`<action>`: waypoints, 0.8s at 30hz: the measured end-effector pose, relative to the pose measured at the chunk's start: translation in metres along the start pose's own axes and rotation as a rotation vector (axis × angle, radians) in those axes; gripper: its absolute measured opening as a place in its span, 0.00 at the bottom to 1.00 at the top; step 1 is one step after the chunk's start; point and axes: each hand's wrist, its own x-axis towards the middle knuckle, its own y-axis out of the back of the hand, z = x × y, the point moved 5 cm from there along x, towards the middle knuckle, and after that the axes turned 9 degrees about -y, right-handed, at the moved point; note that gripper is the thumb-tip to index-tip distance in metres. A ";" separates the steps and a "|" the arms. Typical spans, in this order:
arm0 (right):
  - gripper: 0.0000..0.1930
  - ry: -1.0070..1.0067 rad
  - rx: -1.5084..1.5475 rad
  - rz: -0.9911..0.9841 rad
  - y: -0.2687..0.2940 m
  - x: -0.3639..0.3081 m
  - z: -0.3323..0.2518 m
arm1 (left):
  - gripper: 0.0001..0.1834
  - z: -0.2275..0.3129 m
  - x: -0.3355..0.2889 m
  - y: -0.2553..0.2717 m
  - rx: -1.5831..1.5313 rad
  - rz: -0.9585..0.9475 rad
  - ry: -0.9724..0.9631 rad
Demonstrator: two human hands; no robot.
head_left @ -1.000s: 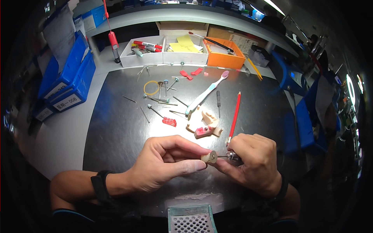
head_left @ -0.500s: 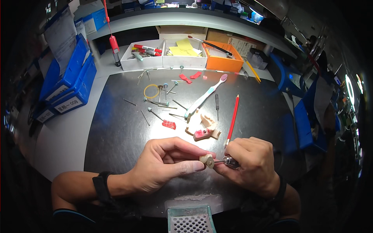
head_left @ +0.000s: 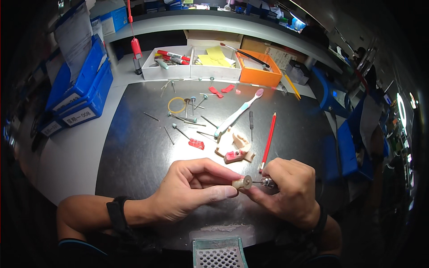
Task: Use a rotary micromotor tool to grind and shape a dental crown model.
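**Small, rounded cream piece (head_left: 237,184) pinched beside a thin, round grey disc (head_left: 247,182)**

Just beyond your hands stand a matte beige dental model (head_left: 242,142) with a pink-red section and a slim red pencil (head_left: 269,142). Farther back lie a white-and-turquoise plastic toothbrush (head_left: 240,112) and thin-shanked burs (head_left: 181,131). The glossy dark sheet (head_left: 138,152) on your pale bench (head_left: 76,156) has white trays (head_left: 166,73) and an orange tray (head_left: 259,78) past its far edge, and pale dust (head_left: 223,228) at its near edge. There, your left hand (head_left: 187,190) clamps the cream piece between thumb and fingers; your right hand (head_left: 290,190) is wrapped round the disc's shiny metal handpiece (head_left: 268,182). You cannot tell whether disc and piece touch.
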 end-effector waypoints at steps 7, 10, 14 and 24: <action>0.21 -0.006 -0.019 -0.039 -0.002 0.000 0.000 | 0.12 0.000 0.000 0.000 0.002 0.007 0.007; 0.21 0.003 0.001 -0.054 -0.003 0.000 0.000 | 0.12 0.001 0.000 0.000 0.005 0.003 0.003; 0.18 0.018 0.027 -0.104 -0.002 -0.002 0.000 | 0.12 0.002 0.000 -0.002 0.011 -0.025 -0.022; 0.18 -0.025 -0.017 -0.037 0.000 -0.001 0.000 | 0.13 0.001 0.000 0.000 0.022 -0.019 -0.017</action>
